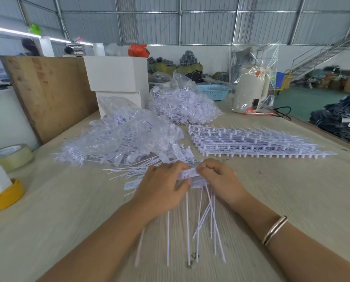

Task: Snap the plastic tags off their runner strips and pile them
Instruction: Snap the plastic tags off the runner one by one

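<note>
White plastic tags (190, 174), thin tails trailing toward the frame's bottom, sat at centre; stacked runner strips (251, 143) lay at centre right.

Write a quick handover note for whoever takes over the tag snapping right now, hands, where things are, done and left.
Left hand and right hand both grip one runner strip of tags, stems hanging toward you.
Loose tags are piled just left of the hands.
A stack of strips lies ahead on the right; two bags of tags sit ahead on the left.
Done: some tags snapped off.
Left: finish this strip, then the stack.
</note>
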